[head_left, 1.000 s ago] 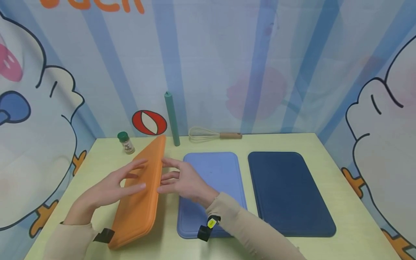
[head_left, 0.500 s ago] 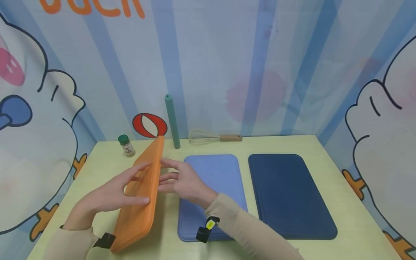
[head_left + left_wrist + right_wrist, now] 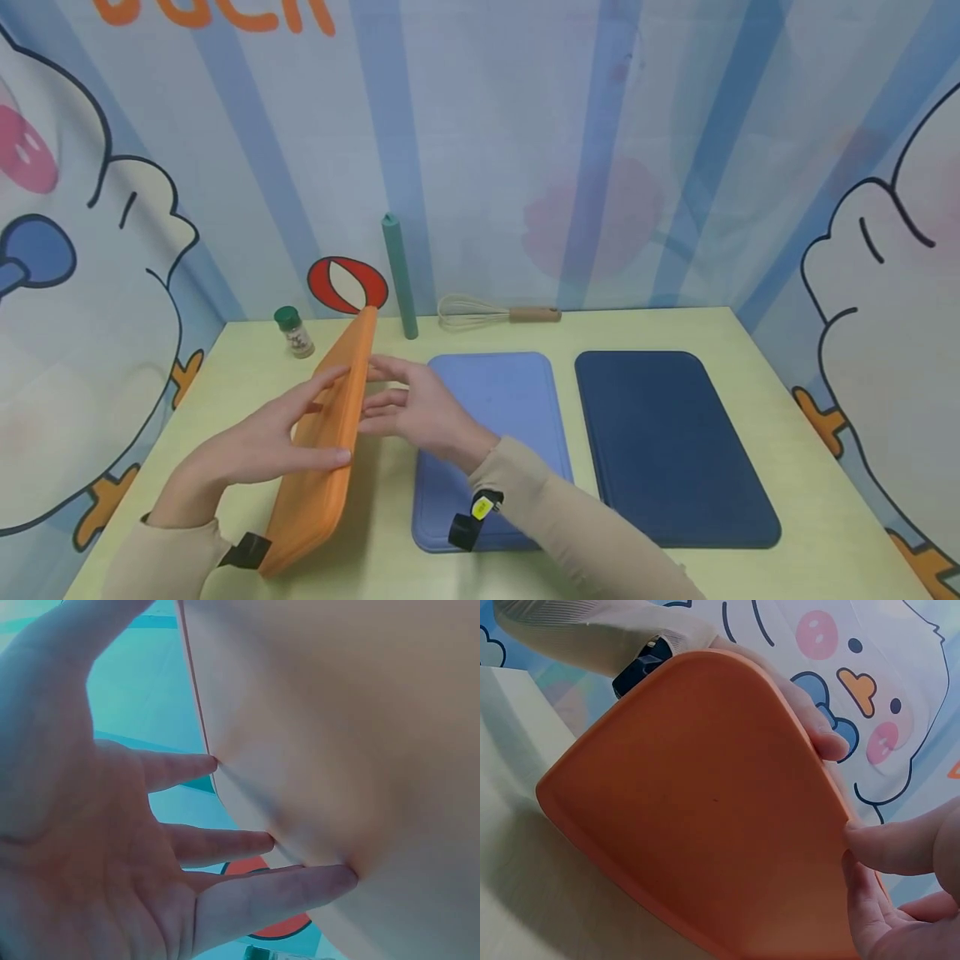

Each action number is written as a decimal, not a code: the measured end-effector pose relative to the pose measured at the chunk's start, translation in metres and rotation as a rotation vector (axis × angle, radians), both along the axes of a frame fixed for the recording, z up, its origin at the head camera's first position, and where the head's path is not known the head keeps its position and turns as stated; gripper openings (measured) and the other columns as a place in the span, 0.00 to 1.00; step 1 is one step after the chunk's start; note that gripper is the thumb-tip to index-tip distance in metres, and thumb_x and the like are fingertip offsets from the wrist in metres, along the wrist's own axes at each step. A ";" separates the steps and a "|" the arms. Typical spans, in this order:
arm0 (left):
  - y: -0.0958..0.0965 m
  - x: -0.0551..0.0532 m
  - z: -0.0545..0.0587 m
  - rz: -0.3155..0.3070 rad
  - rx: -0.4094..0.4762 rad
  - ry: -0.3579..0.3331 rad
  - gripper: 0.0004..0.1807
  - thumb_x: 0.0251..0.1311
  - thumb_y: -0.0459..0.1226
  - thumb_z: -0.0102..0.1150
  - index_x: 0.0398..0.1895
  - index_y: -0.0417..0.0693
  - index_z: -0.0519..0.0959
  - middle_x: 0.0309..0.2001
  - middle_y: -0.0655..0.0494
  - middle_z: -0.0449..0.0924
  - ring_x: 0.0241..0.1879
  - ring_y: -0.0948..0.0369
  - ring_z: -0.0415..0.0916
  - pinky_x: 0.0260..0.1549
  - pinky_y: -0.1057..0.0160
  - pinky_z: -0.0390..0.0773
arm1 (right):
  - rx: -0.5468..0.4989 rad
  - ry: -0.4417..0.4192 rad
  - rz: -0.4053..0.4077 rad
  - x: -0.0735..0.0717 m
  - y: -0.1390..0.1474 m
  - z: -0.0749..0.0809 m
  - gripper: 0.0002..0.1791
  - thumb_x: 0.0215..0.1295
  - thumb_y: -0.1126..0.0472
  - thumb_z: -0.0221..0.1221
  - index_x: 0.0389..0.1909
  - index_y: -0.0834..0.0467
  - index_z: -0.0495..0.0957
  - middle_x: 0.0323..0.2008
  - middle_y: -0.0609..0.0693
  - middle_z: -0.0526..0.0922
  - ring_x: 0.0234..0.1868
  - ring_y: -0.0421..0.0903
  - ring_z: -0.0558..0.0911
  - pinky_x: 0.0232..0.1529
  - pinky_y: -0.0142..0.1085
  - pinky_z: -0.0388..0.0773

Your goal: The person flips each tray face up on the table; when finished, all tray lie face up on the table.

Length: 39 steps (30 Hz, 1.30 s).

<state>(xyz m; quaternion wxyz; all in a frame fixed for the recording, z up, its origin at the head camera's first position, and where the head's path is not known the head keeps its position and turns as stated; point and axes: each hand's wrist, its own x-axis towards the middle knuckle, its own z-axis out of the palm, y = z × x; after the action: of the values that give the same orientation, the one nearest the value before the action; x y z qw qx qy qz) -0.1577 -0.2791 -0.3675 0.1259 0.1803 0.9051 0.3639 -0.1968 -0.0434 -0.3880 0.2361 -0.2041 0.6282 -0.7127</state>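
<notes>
An orange rectangular board with rounded corners stands steeply tilted at the left of the table in the head view. My left hand lies against its left face with spread fingers, and the thumb rests on the raised edge. In the left wrist view the fingertips touch that face. My right hand holds the raised edge from the other side; in the right wrist view its thumb and a finger meet at the rim. Whether the lower edge rests on the table cannot be told.
A light blue board and a navy board lie flat to the right. Behind are a green-capped seasoning jar, a green stick and a whisk. A printed cloth hangs at the table's back.
The left hand has moved slightly right, and its thumb has come onto the board's raised edge. The board has turned a little more upright, with the right hand following slightly leftward.
</notes>
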 end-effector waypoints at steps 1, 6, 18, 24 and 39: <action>0.000 0.000 0.000 -0.002 0.003 0.005 0.54 0.63 0.54 0.72 0.85 0.60 0.51 0.80 0.45 0.58 0.72 0.36 0.65 0.59 0.27 0.72 | 0.002 0.000 -0.001 0.000 0.000 0.000 0.50 0.60 0.79 0.69 0.81 0.57 0.61 0.69 0.53 0.75 0.50 0.46 0.88 0.52 0.40 0.86; -0.001 0.002 0.004 -0.013 0.010 0.022 0.53 0.63 0.54 0.72 0.85 0.62 0.52 0.79 0.47 0.60 0.71 0.37 0.66 0.57 0.28 0.73 | 0.002 -0.003 0.003 -0.002 -0.003 0.003 0.50 0.59 0.79 0.70 0.81 0.57 0.61 0.66 0.52 0.76 0.49 0.47 0.88 0.51 0.41 0.87; 0.001 0.004 0.015 0.001 0.017 -0.003 0.54 0.64 0.54 0.71 0.86 0.58 0.50 0.81 0.48 0.56 0.71 0.38 0.68 0.57 0.30 0.75 | 0.001 0.055 0.021 -0.005 -0.008 0.008 0.51 0.57 0.76 0.73 0.81 0.56 0.62 0.62 0.49 0.79 0.47 0.46 0.89 0.49 0.40 0.87; 0.001 0.004 0.016 0.005 0.018 0.002 0.54 0.64 0.54 0.71 0.86 0.57 0.50 0.81 0.49 0.56 0.70 0.40 0.70 0.55 0.33 0.78 | 0.021 0.092 0.022 -0.004 -0.009 0.010 0.51 0.58 0.73 0.74 0.81 0.55 0.61 0.61 0.48 0.79 0.47 0.43 0.89 0.48 0.39 0.87; 0.002 0.006 0.023 0.023 0.046 -0.024 0.54 0.64 0.54 0.72 0.85 0.56 0.50 0.80 0.47 0.58 0.70 0.37 0.67 0.51 0.39 0.82 | 0.026 0.111 0.011 -0.007 -0.013 0.014 0.48 0.58 0.73 0.74 0.79 0.56 0.65 0.61 0.48 0.81 0.53 0.41 0.86 0.50 0.38 0.86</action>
<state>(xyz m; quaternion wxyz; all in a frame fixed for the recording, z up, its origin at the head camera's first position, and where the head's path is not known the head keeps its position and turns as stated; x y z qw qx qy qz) -0.1520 -0.2772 -0.3441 0.1284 0.1682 0.8970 0.3880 -0.2039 -0.0566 -0.3741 0.2074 -0.2437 0.6482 -0.6909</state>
